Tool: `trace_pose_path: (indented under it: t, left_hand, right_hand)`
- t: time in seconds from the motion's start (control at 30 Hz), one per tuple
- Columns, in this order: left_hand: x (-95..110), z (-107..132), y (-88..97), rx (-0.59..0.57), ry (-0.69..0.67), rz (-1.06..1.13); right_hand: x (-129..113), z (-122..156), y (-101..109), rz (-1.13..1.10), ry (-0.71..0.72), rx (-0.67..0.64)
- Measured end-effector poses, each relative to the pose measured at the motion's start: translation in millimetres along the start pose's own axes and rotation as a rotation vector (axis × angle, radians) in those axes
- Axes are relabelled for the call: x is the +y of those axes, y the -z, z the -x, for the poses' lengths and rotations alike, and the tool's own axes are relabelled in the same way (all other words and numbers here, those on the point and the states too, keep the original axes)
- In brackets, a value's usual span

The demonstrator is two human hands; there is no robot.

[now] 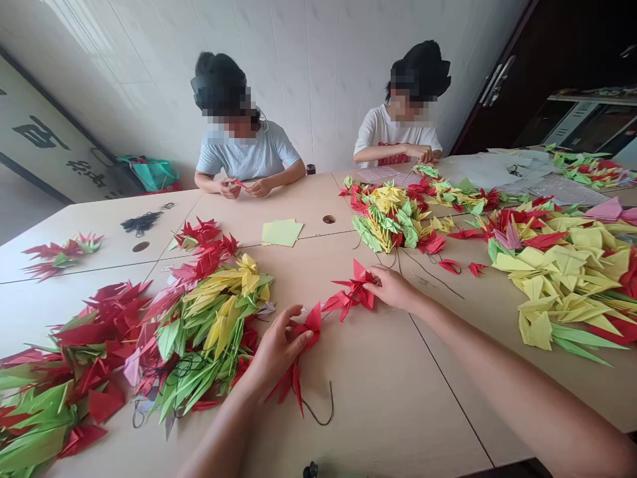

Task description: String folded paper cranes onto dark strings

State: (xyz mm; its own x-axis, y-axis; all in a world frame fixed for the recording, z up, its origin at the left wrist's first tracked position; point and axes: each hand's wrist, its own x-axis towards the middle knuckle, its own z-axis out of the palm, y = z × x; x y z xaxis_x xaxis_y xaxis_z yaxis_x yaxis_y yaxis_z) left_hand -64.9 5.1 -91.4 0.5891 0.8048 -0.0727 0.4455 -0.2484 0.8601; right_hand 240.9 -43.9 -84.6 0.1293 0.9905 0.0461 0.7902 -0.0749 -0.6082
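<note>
My left hand (279, 348) is closed in a pinch on a red paper crane (309, 325), with more red cranes (290, 384) hanging below it on a dark string (321, 410). My right hand (393, 288) is closed on a cluster of red paper cranes (351, 294) lying on the wooden table (388, 392). The two red bunches lie close together between my hands. A long strand of red, green and yellow cranes (199, 318) stretches left from my left hand.
Two people sit across the table, each folding paper. Heaps of folded cranes lie at the centre back (393, 216) and right (567, 272). Yellow-green paper sheets (281, 232) lie in the middle. A small crane pile (62, 252) sits far left.
</note>
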Motion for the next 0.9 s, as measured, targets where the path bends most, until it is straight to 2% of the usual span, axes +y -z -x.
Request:
trace_pose_path:
  t: [0.27, 0.43, 0.6, 0.9]
  left_hand:
    - [3, 2, -2.6, -0.075, -0.054, 0.023]
    - [8, 3, -5.5, -0.074, -0.087, -0.025]
    - [9, 1, -7.0, -0.049, -0.057, -0.042]
    - [13, -1, -3.5, 0.087, 0.053, -0.032]
  right_hand:
    - [-36, 12, -34, -0.153, 0.066, -0.043]
    - [-52, 15, -38, -0.225, 0.106, -0.039]
    - [-51, 15, -32, -0.25, 0.106, -0.038]
    - [-33, 10, -20, -0.19, 0.042, 0.028]
